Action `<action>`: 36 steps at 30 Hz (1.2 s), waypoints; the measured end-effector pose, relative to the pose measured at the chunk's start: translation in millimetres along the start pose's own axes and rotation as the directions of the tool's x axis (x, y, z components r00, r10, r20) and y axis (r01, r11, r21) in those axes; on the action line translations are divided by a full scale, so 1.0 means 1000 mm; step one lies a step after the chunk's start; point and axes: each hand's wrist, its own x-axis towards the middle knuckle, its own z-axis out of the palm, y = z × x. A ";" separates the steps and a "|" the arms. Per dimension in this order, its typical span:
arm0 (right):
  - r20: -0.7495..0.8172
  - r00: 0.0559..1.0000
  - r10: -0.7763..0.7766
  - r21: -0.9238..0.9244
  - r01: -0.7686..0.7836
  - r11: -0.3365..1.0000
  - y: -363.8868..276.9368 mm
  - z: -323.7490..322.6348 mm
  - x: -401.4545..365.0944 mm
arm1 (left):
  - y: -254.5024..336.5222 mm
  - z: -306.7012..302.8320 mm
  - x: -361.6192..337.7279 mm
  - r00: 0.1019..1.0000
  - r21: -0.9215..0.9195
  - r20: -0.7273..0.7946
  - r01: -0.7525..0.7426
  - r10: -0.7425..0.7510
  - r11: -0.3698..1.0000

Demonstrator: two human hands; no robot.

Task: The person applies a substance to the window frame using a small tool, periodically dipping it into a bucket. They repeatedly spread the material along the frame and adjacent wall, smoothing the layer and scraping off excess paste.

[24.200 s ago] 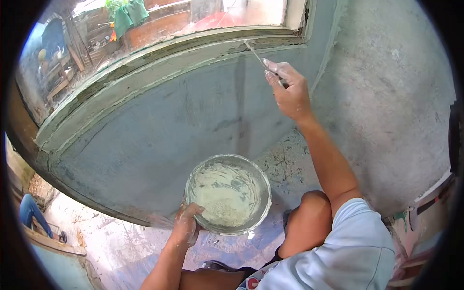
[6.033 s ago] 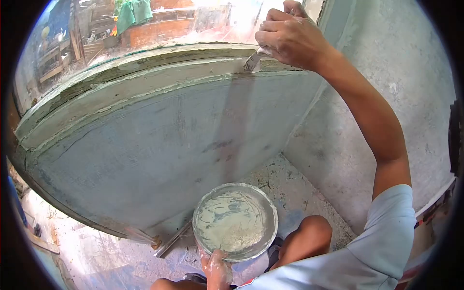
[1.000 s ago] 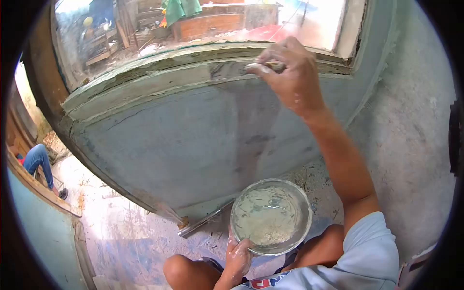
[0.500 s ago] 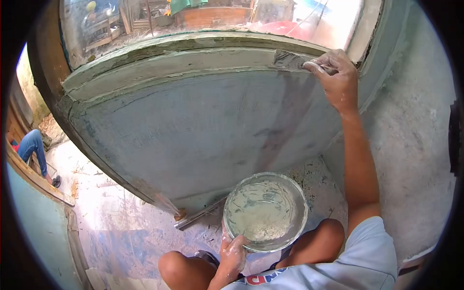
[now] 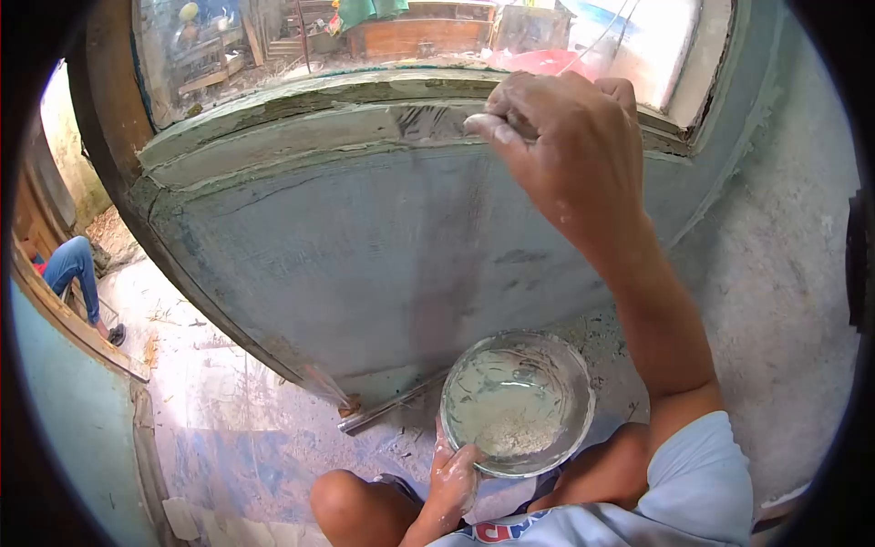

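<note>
My right hand [image 5: 565, 137] is closed around the handle of a putty knife [image 5: 428, 122]; the handle is mostly hidden by the fingers. The smeared blade lies along the ledge under the window [image 5: 301, 144], which carries a pale coat of filler. Down by my knees, my left hand [image 5: 455, 476] grips the rim of a round bowl [image 5: 588, 401], thumb over the edge. Inside the bowl is pale, greenish-grey putty [image 5: 510, 401], with a lumpier patch near the bottom. Both hands are spotted with the same stuff.
Above the ledge is a window pane [image 5: 419, 32]; below it, a grey wall panel [image 5: 337, 246]. A metal tube [image 5: 387, 407] lies on the smeared floor [image 5: 237, 465] at the wall's foot. To the left, a seated person's leg in jeans [image 5: 77, 273] shows past the wall's edge.
My right hand has slid the putty knife leftward along the ledge, from near its right end to about the middle. The left hand still holds the bowl; the view has shifted slightly.
</note>
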 end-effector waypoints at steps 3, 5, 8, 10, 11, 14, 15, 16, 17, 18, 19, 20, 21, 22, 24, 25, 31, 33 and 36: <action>0.063 0.997 -0.053 -0.108 0.060 0.992 -0.012 -0.004 0.002 | 0.003 0.000 0.000 0.999 0.018 -0.007 0.036 -0.036 0.999; 0.074 0.996 -0.056 -0.145 0.066 0.987 -0.015 0.000 0.005 | 0.002 -0.004 0.001 0.999 0.016 0.017 0.028 -0.029 0.999; 0.038 0.994 -0.104 -0.200 0.109 0.974 -0.011 0.005 0.005 | 0.009 0.001 -0.002 0.998 0.054 0.003 0.067 -0.067 0.996; 0.088 0.992 -0.092 -0.208 0.109 0.972 -0.008 0.003 0.002 | 0.005 -0.001 -0.001 0.998 0.045 -0.004 0.055 -0.055 0.997; 0.074 0.993 -0.090 -0.206 0.103 0.973 -0.005 0.000 0.002 | 0.003 -0.002 -0.001 0.999 0.034 -0.009 0.035 -0.035 0.999; 0.031 0.994 -0.100 -0.214 0.105 0.971 0.007 -0.009 -0.005 | 0.004 -0.003 -0.004 0.999 0.048 -0.010 0.043 -0.042 0.998; 0.047 0.996 -0.078 -0.189 0.085 0.978 0.008 -0.014 -0.005 | 0.004 -0.004 -0.004 1.000 0.042 -0.004 0.031 -0.031 0.999; 0.062 0.997 -0.054 -0.168 0.063 0.984 0.008 -0.018 -0.005 | 0.004 -0.004 -0.004 1.000 0.043 -0.003 0.027 -0.027 0.999; 0.094 0.996 0.007 -0.124 0.004 0.992 0.008 -0.019 -0.003 | 0.005 -0.005 -0.005 0.999 0.069 -0.002 0.032 -0.032 0.997; 0.092 0.996 0.008 -0.129 0.004 0.992 0.006 -0.018 -0.001 | 0.005 -0.005 -0.004 0.999 0.096 0.001 0.038 -0.039 0.995; 0.101 0.994 -0.030 -0.112 0.041 0.993 0.001 -0.015 0.003 | 0.005 -0.004 -0.004 0.999 0.102 0.007 0.041 -0.042 0.994; 0.110 0.992 -0.064 -0.095 0.075 0.993 -0.003 -0.011 0.007 | 0.005 -0.003 -0.003 0.999 0.076 0.016 0.037 -0.038 0.996; 0.057 0.993 -0.100 -0.105 0.106 0.989 -0.006 -0.003 0.008 | 0.006 -0.002 -0.002 0.999 0.052 0.025 0.032 -0.034 0.998; 0.056 0.994 -0.091 -0.112 0.096 0.989 -0.003 0.000 0.008 | 0.005 -0.002 -0.002 0.999 0.062 0.028 0.036 -0.038 0.997; 0.105 0.993 -0.063 -0.113 0.075 0.991 0.001 0.003 0.007 | 0.004 -0.002 -0.002 0.999 0.021 0.023 0.030 -0.030 0.999; 0.101 0.993 -0.060 -0.110 0.071 0.991 0.003 0.000 0.004 | 0.003 -0.004 -0.002 0.999 0.025 0.020 0.027 -0.027 0.999; 0.127 0.987 0.099 0.214 -0.124 0.969 0.069 -0.013 -0.020 | 0.002 -0.002 -0.001 1.000 0.068 -0.025 -0.007 0.008 0.998; 0.062 0.996 0.057 0.400 -0.077 0.913 0.085 0.014 -0.022 | 0.001 0.000 0.000 0.999 0.033 -0.033 -0.001 0.002 0.999; -0.014 1.000 0.004 0.514 0.004 0.858 0.088 0.033 -0.023 | 0.000 0.000 0.000 1.000 0.014 -0.029 0.010 -0.010 1.000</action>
